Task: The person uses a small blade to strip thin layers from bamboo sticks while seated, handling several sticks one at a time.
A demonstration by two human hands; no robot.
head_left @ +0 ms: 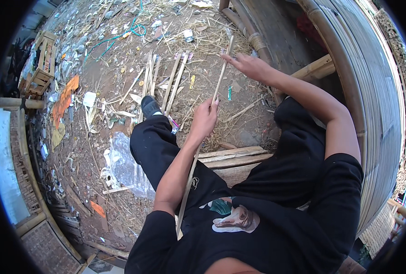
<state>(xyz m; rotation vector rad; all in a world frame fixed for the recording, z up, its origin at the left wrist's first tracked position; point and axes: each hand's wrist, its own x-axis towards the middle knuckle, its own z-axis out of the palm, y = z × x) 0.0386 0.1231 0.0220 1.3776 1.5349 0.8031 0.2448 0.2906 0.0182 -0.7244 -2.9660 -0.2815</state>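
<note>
While the left hand (205, 121) is gripping a long pale strip (221, 76) around mid-length, the right hand (246, 66) is reaching its fingers to the strip's upper end, top centre of the frame; cannot tell whether they are pinching. Similar strips (177, 81) are lying on the ground (94, 69), upper left of centre. Judged: work is progressing on one piece; whether the others are awaiting handling or already finished is not showing.
</note>
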